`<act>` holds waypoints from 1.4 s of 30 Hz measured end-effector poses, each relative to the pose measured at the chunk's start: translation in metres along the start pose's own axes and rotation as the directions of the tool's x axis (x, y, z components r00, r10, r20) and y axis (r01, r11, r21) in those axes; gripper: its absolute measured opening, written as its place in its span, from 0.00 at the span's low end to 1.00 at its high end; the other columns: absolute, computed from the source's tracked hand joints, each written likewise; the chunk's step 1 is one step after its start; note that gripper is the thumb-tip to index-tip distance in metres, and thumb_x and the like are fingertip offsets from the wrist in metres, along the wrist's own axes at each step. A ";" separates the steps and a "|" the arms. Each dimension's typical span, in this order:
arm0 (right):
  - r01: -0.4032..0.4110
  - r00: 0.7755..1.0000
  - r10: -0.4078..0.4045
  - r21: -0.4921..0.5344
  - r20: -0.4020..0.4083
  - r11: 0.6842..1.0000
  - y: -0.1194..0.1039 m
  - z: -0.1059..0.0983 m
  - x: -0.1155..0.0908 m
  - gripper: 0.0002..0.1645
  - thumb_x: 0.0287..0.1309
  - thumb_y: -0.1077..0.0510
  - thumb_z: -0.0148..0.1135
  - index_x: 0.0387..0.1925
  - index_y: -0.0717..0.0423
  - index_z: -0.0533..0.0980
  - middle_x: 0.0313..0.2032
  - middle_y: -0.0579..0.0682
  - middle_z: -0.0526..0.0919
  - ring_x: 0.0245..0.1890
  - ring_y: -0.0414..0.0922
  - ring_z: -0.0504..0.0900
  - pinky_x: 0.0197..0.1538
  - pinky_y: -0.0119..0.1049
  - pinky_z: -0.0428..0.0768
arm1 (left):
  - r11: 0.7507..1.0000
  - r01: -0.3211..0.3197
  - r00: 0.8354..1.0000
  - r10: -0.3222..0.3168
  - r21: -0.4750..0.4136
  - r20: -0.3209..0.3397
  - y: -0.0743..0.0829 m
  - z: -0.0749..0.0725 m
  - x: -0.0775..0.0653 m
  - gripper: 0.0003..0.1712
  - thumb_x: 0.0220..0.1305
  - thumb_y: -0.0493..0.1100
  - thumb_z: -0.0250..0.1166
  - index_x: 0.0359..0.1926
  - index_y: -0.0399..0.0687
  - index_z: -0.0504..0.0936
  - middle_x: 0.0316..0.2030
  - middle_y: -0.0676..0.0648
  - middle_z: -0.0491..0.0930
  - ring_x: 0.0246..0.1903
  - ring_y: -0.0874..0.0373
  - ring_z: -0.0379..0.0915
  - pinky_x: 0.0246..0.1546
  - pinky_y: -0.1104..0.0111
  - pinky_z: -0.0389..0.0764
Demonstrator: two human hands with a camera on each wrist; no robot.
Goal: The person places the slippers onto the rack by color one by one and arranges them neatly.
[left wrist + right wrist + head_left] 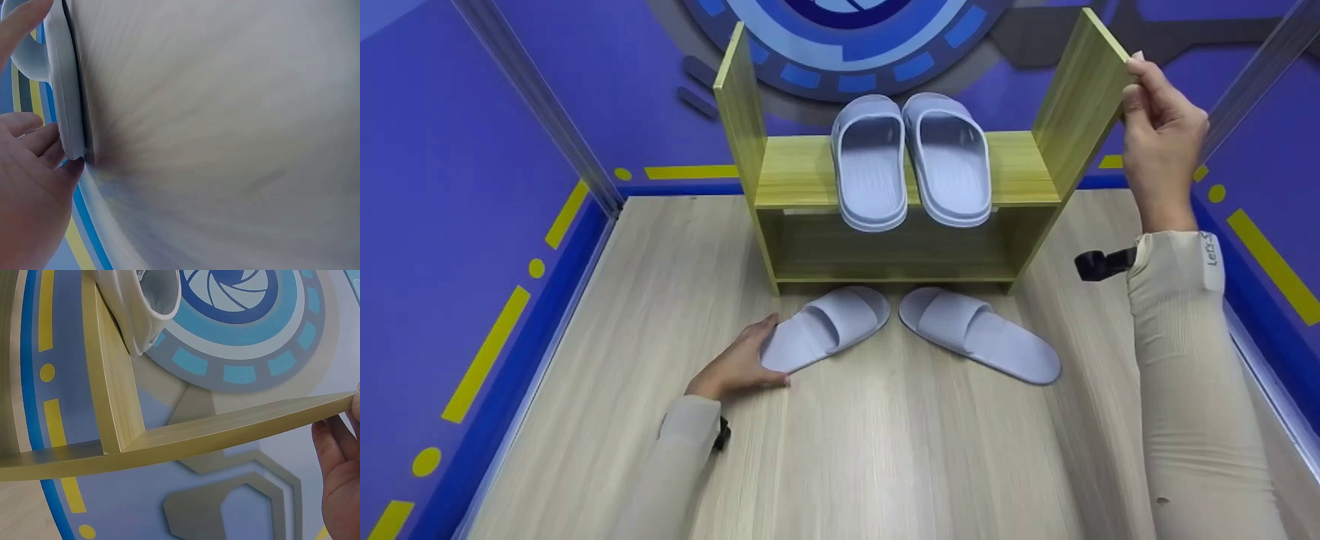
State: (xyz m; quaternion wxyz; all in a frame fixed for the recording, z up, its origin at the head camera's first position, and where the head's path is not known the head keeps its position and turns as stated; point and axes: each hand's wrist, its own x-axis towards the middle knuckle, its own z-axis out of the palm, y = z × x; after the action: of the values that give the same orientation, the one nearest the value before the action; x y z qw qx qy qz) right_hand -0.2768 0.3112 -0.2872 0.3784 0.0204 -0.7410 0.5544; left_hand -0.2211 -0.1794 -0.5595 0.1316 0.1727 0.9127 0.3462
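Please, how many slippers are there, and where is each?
4. On the shelf: the left upper slipper and right upper slipper. On the floor: the left lower slipper, gripped by the left hand, and the right lower slipper. Part of the lower compartment is hidden.

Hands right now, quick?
Left hand: holding the left pale-grey, wide-strapped floor slipper by its heel.
Right hand: holding the right upright panel of the yellow-green wood-grain shelf.

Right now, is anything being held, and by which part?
The left hand grips the left floor slipper by its heel; the right hand pinches the right shelf panel near its upper corner.
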 end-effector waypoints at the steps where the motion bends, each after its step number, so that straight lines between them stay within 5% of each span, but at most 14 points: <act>1: 0.000 1.000 0.000 -0.002 0.000 1.000 0.000 0.000 0.000 0.17 0.63 0.58 0.57 0.52 0.51 0.82 0.57 0.47 0.80 0.37 0.33 0.80 0.40 0.20 0.74 | 1.000 -0.001 1.000 0.001 0.001 0.000 0.000 0.000 0.000 0.67 0.38 0.51 0.80 0.74 0.39 0.51 0.71 0.35 0.55 0.71 0.42 0.50 0.70 0.52 0.57; 21: 0.011 1.000 -0.011 -0.002 -0.004 1.000 -0.002 0.000 0.001 0.16 0.63 0.57 0.57 0.50 0.50 0.82 0.38 0.40 0.83 0.27 0.32 0.73 0.34 0.23 0.70 | 0.999 -0.022 1.000 0.022 0.045 0.005 0.000 -0.004 -0.002 0.58 0.42 0.50 0.79 0.71 0.38 0.60 0.71 0.40 0.59 0.71 0.42 0.52 0.70 0.53 0.57; 30: 0.035 0.999 -0.035 0.019 0.010 0.999 -0.001 -0.001 0.001 0.17 0.62 0.57 0.57 0.51 0.51 0.82 0.41 0.42 0.85 0.31 0.34 0.77 0.39 0.23 0.74 | 0.992 -0.117 0.991 0.119 0.038 -0.055 -0.004 -0.005 -0.001 0.56 0.39 0.51 0.80 0.67 0.33 0.65 0.68 0.37 0.65 0.68 0.41 0.59 0.68 0.52 0.61; 42: 0.014 1.000 -0.014 0.002 0.000 1.000 -0.002 0.000 -0.001 0.17 0.62 0.57 0.57 0.51 0.50 0.82 0.45 0.42 0.85 0.30 0.33 0.76 0.36 0.22 0.72 | 0.992 -0.127 0.987 0.127 0.005 -0.094 -0.008 -0.004 -0.004 0.54 0.38 0.50 0.81 0.65 0.34 0.68 0.66 0.38 0.68 0.67 0.40 0.60 0.69 0.52 0.60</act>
State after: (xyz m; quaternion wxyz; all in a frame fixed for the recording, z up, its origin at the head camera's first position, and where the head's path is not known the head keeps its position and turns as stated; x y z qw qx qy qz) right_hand -0.2749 0.3101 -0.2865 0.3820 0.0261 -0.7402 0.5526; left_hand -0.2210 -0.1887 -0.5619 0.0662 0.2138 0.9049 0.3621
